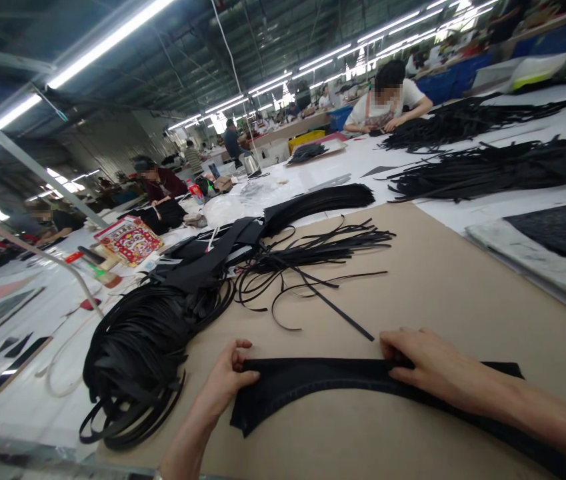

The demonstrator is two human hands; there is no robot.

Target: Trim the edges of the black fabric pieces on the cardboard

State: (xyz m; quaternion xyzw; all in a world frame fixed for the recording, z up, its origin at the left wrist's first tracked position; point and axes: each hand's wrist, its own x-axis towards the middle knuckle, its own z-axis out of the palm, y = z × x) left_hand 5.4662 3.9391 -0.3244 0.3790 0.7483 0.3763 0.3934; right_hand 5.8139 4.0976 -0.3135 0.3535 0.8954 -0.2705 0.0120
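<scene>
While left hand [227,381] and right hand [425,363] pinch it, fabric piece [313,385] lies flat — curved.

A heap of coiled black straps [137,353] lies at the left edge of the brown cardboard sheet [437,280], with loose thin strips [313,257] beyond it. A red patterned box [130,240] sits farther left. Across the white table [363,157], a person in white [387,100] sits behind long piles of black strips [487,167].

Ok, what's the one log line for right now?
left hand pinches curved black fabric strip end | right hand rests on strip | on brown cardboard sheet
</scene>
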